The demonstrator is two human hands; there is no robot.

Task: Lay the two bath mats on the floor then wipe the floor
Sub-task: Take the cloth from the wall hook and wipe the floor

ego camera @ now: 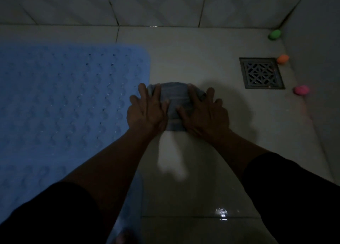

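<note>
A blue rubber bath mat (60, 100) with raised bumps lies flat on the tiled floor at the left. A second blue mat edge (128, 207) shows below it, near my left forearm. A folded grey-blue cloth (177, 98) rests on the pale floor tile (193, 60) just right of the mat's corner. My left hand (147, 111) presses flat on the cloth's left side with fingers spread. My right hand (204, 113) presses on its right side, fingers spread too. The room is dim.
A square metal floor drain (261, 73) sits at the right. Three small bright objects lie along the right wall: green (274, 35), orange (283, 59), pink (301, 90). A tiled wall (147, 4) rises behind. A wet glint (221, 213) shines on the near floor.
</note>
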